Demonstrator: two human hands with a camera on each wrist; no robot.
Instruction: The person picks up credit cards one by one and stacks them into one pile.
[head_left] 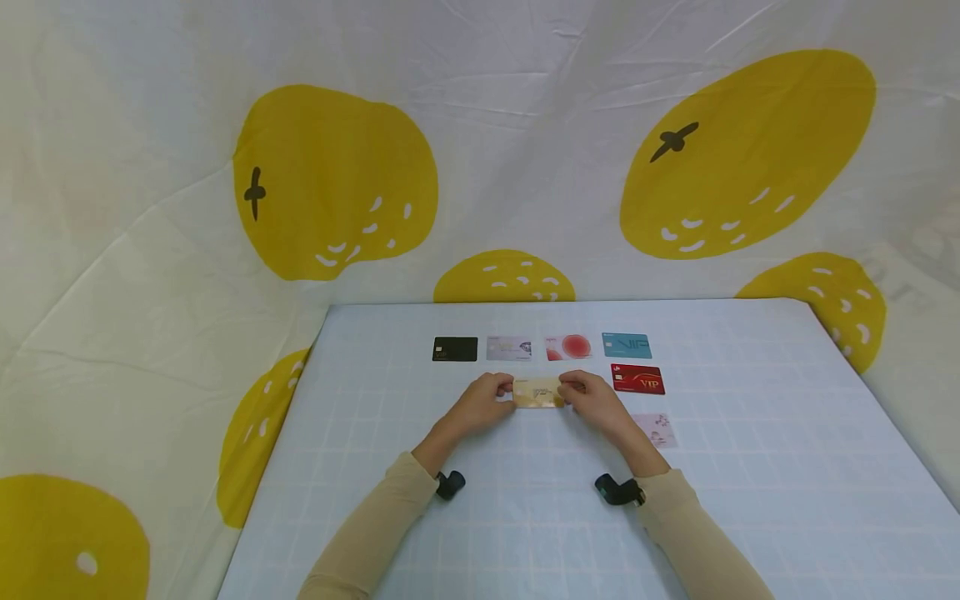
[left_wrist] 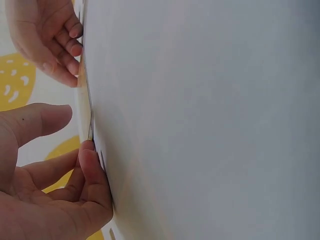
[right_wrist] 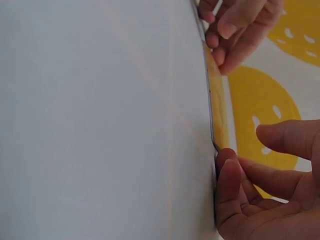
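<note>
"Fingers (left_wrist: 93, 167) of the left hand (head_left: 483, 403) are loosely curled, thumb (left_wrist: 56, 120) apart, against the gold card (head_left: 537, 392)!"
"And the right hand (head_left: 592, 400)?"
"Mirrored at the opposite end, card framed between! Beyond, a red card (head_left: 638, 379) is seen on the counter (head_left: 525, 525)."

In the head view, right of the centre, large letters reading "VIP" stand on the teal card (head_left: 627, 345), and gold "VIP" lettering stands on the red card (head_left: 638, 379) just below it. The small gold letters on the black card (head_left: 454, 349), left of the centre, appear to read "VIP" too. Print on the gold card (head_left: 538, 392) and the silver-grey card (head_left: 509, 347) is too small to read.
</note>
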